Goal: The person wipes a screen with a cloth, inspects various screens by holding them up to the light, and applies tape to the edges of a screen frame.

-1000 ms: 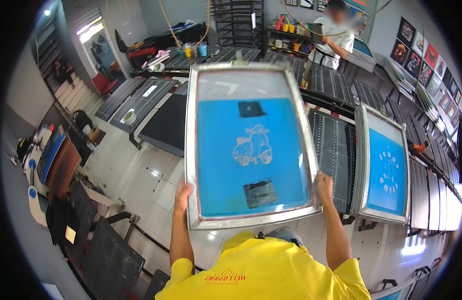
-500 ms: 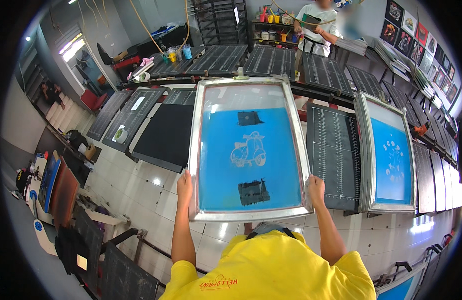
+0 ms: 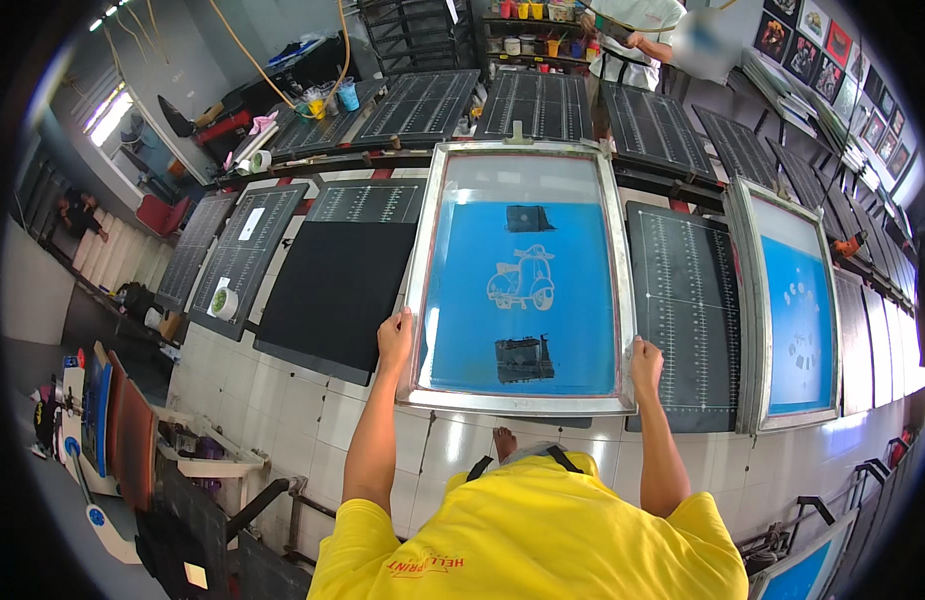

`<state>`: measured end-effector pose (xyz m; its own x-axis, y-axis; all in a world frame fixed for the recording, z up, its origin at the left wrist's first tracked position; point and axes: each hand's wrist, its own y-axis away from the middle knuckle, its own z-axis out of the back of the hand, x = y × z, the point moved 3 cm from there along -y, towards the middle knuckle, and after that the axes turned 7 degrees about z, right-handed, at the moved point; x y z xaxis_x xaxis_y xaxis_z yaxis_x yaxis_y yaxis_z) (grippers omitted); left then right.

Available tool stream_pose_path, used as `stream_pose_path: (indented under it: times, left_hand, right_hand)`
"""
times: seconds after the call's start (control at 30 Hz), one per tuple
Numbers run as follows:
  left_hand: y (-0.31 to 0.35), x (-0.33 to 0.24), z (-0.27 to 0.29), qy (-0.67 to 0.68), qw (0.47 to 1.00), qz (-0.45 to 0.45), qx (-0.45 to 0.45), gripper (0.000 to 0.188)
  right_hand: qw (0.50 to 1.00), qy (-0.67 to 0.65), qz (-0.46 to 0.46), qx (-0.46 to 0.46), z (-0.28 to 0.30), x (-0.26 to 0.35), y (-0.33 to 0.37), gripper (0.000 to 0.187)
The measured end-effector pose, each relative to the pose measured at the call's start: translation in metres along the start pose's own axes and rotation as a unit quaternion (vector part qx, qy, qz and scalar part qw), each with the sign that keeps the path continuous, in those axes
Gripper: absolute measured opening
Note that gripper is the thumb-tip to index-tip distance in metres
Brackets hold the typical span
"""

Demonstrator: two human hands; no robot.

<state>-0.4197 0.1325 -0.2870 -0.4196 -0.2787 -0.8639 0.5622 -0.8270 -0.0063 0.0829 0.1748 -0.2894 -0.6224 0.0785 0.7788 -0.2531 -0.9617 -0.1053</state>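
Note:
Both my hands grip a silk-screen frame (image 3: 462, 300), a metal rectangle with blue-coated mesh. A pale scooter design shows in its middle, with dark tape patches above and below it. My left hand (image 3: 394, 340) is closed round the frame's left edge near its lower corner. On the right edge, my right hand (image 3: 646, 365) is closed at about the same height. The frame covers most of the board under it; its far end is by a small metal clamp (image 3: 517, 132) on the rail. I cannot tell whether its underside touches that board.
Left of the frame, black fabric (image 3: 337, 285) covers a board. A marked board (image 3: 684, 310) stands to the right, then a second blue screen (image 3: 794, 310). Tape (image 3: 224, 302) lies farther left. Across the rail, a person (image 3: 637, 45) stands beyond more boards. Tiled floor (image 3: 462, 450) shows below.
The screen has moved away from me and down toward the boards, still in both hands. More of the fabric-covered board shows on its left. My view has shifted too.

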Motion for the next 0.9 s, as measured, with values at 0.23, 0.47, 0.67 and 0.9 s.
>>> stream_pose_path:
  times: [0.23, 0.47, 0.67, 0.9]
  left_hand:
    - [-0.018, 0.016, -0.001, 0.005, 1.0, 0.02, 0.016, 0.056]
    - [-0.032, 0.031, -0.008, 0.007, 1.0, -0.022, 0.011, 0.052]
    - [-0.028, 0.035, -0.002, -0.048, 0.998, -0.036, 0.004, 0.043]
    - [-0.029, 0.038, 0.03, -0.069, 0.994, -0.06, 0.051, 0.041]
  right_hand:
    - [1.0, -0.005, -0.025, -0.013, -0.014, 0.007, 0.005, 0.04]
    - [0.999, -0.011, -0.047, -0.017, -0.023, 0.004, 0.008, 0.039]
    - [0.997, 0.044, -0.009, -0.055, -0.031, 0.01, 0.013, 0.034]
    - [0.989, 0.145, 0.028, -0.025, -0.035, 0.008, 0.015, 0.034]
